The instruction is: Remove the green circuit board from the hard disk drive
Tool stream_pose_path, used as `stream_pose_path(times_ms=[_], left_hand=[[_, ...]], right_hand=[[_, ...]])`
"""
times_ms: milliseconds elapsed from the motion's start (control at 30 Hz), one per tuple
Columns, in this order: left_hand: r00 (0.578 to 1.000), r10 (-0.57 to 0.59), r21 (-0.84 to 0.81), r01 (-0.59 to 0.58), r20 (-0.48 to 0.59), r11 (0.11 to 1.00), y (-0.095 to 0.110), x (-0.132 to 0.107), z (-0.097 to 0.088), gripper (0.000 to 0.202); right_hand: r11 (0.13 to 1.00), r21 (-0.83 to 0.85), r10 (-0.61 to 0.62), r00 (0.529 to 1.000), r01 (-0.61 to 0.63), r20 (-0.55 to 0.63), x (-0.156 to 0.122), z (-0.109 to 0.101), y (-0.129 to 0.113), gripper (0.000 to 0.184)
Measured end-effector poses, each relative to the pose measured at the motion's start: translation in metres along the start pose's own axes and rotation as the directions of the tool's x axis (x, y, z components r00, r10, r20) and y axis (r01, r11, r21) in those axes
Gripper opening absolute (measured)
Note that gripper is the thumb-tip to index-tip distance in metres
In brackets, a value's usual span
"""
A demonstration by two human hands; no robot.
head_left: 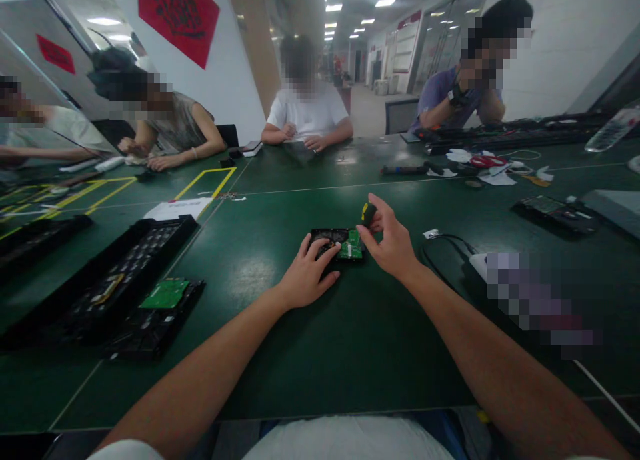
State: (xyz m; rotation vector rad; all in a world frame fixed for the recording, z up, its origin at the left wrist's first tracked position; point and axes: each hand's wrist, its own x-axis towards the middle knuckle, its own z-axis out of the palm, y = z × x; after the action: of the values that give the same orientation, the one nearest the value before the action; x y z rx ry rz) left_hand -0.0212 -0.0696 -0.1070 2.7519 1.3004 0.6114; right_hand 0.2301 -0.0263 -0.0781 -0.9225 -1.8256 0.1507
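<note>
A hard drive (pixel 354 245) lies on the green table with its circuit board facing up. My left hand (pixel 309 273) is holding it down, fingers spread across its left part and thumb by the near edge. At the drive's right end, my right hand (pixel 391 241) pinches a short screwdriver (pixel 368 213) by its black and yellow handle. The handle tilts upward; its shaft and tip cannot be made out. To the left lies another drive-like unit (pixel 160 313) with a green board, beside a long black tray (pixel 115 273).
Several people sit around the table (pixel 280 353). On my right are a cable (pixel 445 237), a partly blurred white device (pixel 480 263) and a black drive-like unit (pixel 555 215). Farther back lie a dark tool (pixel 405 170), paper scraps (pixel 500 175) and a clear bottle (pixel 613 130).
</note>
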Motion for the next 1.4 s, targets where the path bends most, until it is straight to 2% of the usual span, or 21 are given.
stream_pose_path(times_ms=[567, 933, 1233, 1400], left_hand=[[1.0, -0.002, 0.012, 0.002, -0.001, 1.0, -0.0009, -0.0003, 0.0009, 0.064], [1.0, -0.001, 0.02, 0.0, 0.008, 1.0, -0.0002, -0.0006, -0.0001, 0.064], [1.0, 0.004, 0.013, -0.004, -0.007, 1.0, -0.0024, -0.0009, 0.0024, 0.064], [1.0, 0.004, 0.01, -0.004, -0.008, 1.0, -0.0024, -0.001, 0.0022, 0.064]], right_hand=[[0.99, 0.137, -0.013, 1.0, 0.014, -0.012, -0.0013, 0.0048, 0.0001, 0.065], [0.991, 0.131, -0.041, 0.999, 0.041, -0.005, -0.0011, 0.0026, -0.0027, 0.065], [0.996, -0.014, -0.09, 0.995, 0.09, -0.035, -0.002, 0.0033, -0.0006, 0.067], [0.996, 0.032, -0.08, 0.996, 0.081, -0.028, -0.0007, 0.001, -0.0016, 0.065]])
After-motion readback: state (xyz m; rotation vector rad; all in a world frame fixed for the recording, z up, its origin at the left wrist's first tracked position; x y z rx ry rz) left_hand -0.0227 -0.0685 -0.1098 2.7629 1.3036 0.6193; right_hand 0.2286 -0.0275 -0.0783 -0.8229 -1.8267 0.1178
